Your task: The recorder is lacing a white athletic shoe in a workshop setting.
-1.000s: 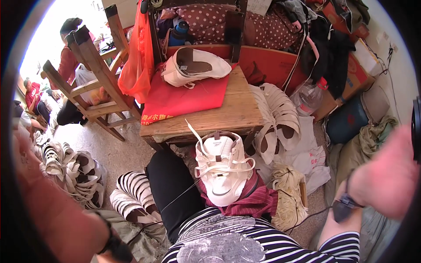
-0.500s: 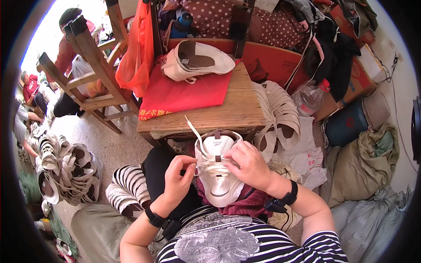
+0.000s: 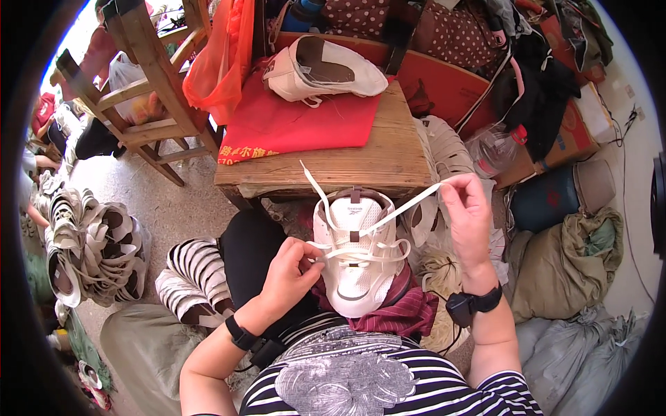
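On my lap rests a white shoe upper [image 3: 350,288], its tongue with dark loops pointing away from me. A flat white shoelace [image 3: 413,203] runs through its eyelets, partly in loose loops. My right hand [image 3: 467,215] pinches one end of it and holds it taut, up and right of the upper. The lace's other end sticks up free at the upper's far left edge. My left hand [image 3: 288,270] is closed at the left side of the upper, thumb and finger together on a loop of lace. Beneath the upper lies a maroon striped cloth [image 3: 406,312].
Ahead stands a wooden stool [image 3: 395,139] bearing a red bag [image 3: 312,139] and another white upper [image 3: 333,69]. Stacked uppers lie at left [image 3: 97,249], beside my leg [image 3: 194,277] and right of the stool [image 3: 444,149]. Sacks [image 3: 565,270] fill the right; other people sit far left.
My right hand has moved from over the upper out to the right, drawing a length of lace through. My left hand stays by the upper's left side. The view has shifted slightly.
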`<move>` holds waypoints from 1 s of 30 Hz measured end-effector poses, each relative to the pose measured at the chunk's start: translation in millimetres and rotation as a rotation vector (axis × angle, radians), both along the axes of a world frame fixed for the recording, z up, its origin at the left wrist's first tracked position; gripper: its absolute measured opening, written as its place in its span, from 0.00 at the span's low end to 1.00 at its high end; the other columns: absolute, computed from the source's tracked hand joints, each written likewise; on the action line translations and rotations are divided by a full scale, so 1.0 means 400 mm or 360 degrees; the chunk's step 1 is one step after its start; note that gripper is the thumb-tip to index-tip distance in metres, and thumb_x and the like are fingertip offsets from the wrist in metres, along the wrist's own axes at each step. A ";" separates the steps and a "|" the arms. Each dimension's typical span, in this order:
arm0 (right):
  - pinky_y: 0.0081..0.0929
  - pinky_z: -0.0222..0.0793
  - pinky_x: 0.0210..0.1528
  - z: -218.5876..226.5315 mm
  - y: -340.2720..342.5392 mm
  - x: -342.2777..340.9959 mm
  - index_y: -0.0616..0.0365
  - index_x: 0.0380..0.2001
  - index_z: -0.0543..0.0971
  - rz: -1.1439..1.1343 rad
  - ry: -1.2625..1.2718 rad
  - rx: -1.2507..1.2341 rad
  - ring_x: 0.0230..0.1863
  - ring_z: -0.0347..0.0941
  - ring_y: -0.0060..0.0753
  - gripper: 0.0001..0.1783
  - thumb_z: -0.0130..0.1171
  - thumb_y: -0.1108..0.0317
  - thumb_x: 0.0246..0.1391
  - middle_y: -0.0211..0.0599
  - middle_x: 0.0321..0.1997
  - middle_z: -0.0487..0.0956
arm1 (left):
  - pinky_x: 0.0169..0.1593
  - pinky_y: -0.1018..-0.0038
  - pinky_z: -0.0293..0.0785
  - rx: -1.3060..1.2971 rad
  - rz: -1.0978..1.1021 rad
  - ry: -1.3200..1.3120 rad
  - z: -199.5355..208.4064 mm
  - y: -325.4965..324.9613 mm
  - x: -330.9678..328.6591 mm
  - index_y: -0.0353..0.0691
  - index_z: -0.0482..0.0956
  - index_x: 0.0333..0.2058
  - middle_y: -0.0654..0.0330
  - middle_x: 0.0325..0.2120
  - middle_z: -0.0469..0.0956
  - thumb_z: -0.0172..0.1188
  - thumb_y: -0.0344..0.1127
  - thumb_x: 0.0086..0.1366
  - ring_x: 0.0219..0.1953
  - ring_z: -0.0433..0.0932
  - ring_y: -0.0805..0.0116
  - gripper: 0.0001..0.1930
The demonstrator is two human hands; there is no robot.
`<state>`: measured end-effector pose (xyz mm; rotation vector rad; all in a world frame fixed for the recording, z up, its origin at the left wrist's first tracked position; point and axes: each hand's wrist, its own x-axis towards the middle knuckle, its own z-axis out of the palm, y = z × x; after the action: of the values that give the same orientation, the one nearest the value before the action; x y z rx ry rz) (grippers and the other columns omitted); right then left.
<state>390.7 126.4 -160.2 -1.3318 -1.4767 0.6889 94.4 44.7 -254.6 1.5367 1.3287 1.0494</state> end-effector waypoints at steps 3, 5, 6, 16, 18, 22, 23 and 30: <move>0.24 0.69 0.53 -0.042 -0.009 -0.038 0.56 0.42 0.74 0.0350 0.1004 -0.0264 0.42 0.73 0.22 0.04 0.52 0.70 0.68 0.31 0.38 0.77 | 0.32 0.78 0.74 -0.0017 -0.0141 0.0212 -0.007 0.006 -0.002 0.36 0.77 0.35 0.61 0.32 0.72 0.66 0.23 0.58 0.28 0.75 0.74 0.08; 0.28 0.70 0.54 -0.021 -0.019 -0.089 0.55 0.42 0.74 0.0381 0.1291 -0.0399 0.41 0.74 0.24 0.04 0.51 0.69 0.68 0.32 0.38 0.77 | 0.32 0.76 0.75 0.0124 -0.0197 0.0447 -0.015 0.005 -0.009 0.36 0.77 0.34 0.59 0.33 0.72 0.67 0.23 0.56 0.28 0.76 0.71 0.09; 0.32 0.71 0.55 -0.009 -0.025 -0.115 0.55 0.42 0.73 0.0403 0.1576 -0.0532 0.41 0.75 0.27 0.04 0.49 0.69 0.69 0.34 0.38 0.77 | 0.32 0.76 0.75 0.0119 -0.0190 0.0452 -0.017 0.006 -0.013 0.36 0.77 0.34 0.59 0.33 0.72 0.67 0.23 0.56 0.28 0.76 0.71 0.09; 0.16 0.49 0.19 0.006 0.037 0.020 0.51 0.36 0.71 0.0504 0.1494 -0.0537 0.19 0.51 0.15 0.04 0.52 0.66 0.67 0.19 0.22 0.59 | 0.34 0.74 0.75 0.0426 -0.0316 0.0476 0.050 0.046 -0.047 0.38 0.79 0.33 0.59 0.34 0.72 0.66 0.22 0.52 0.31 0.76 0.66 0.09; 0.16 0.48 0.19 0.054 0.060 0.074 0.51 0.35 0.71 0.0440 0.1503 -0.0481 0.19 0.51 0.14 0.05 0.51 0.66 0.68 0.19 0.21 0.58 | 0.33 0.74 0.75 0.0504 -0.0360 0.0509 0.056 0.055 -0.049 0.37 0.79 0.32 0.58 0.33 0.72 0.66 0.21 0.52 0.30 0.76 0.66 0.09; 0.16 0.47 0.19 0.112 0.099 0.197 0.51 0.30 0.69 0.0323 0.1382 -0.0212 0.18 0.50 0.12 0.09 0.51 0.65 0.68 0.18 0.20 0.58 | 0.33 0.73 0.75 0.0562 -0.0385 0.0513 0.058 0.077 -0.028 0.37 0.78 0.32 0.58 0.33 0.72 0.65 0.21 0.52 0.30 0.76 0.67 0.08; 0.16 0.47 0.19 0.129 0.103 0.220 0.50 0.28 0.67 0.0324 0.1405 -0.0189 0.17 0.50 0.12 0.12 0.50 0.66 0.68 0.18 0.20 0.59 | 0.33 0.73 0.75 0.0559 -0.0363 0.0480 0.057 0.083 -0.020 0.37 0.78 0.33 0.58 0.33 0.72 0.65 0.20 0.53 0.30 0.77 0.67 0.09; 0.16 0.45 0.16 0.199 0.110 0.388 0.52 0.27 0.68 -0.0124 0.1441 0.0236 0.16 0.50 0.13 0.12 0.52 0.68 0.68 0.19 0.19 0.59 | 0.32 0.77 0.75 0.0429 -0.0288 0.0204 0.031 0.086 0.016 0.35 0.76 0.35 0.59 0.33 0.73 0.63 0.19 0.57 0.30 0.77 0.70 0.08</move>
<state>545.9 170.5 -80.7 -0.7739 -0.7167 0.9417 100.7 79.0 -242.2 1.9145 1.1410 1.0613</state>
